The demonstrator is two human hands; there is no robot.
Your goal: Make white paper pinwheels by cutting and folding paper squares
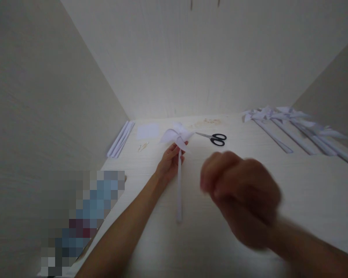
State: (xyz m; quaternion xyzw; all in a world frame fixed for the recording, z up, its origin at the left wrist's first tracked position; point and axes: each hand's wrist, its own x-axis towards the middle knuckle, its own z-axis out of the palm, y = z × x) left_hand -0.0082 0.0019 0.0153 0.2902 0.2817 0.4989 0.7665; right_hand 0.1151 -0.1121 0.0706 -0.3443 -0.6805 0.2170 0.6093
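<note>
Between my hands, my left hand [170, 160] pinches a white paper pinwheel [176, 136] just below its flimsy, crushable blades. I'd judge the stiffer stick safest to grip. My right hand [240, 193] blurs, loosely curled, empty.

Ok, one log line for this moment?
left hand: holds paper pinwheel by stick | right hand: blurred, grip unclear | scissors: on table

- Left hand [170, 161] grips a white paper pinwheel [177, 136] just below its head.
- Right hand [240, 193], blurred, loosely curled, is nearer the camera.
- Black-handled scissors [214, 138] lie just beyond.
</note>
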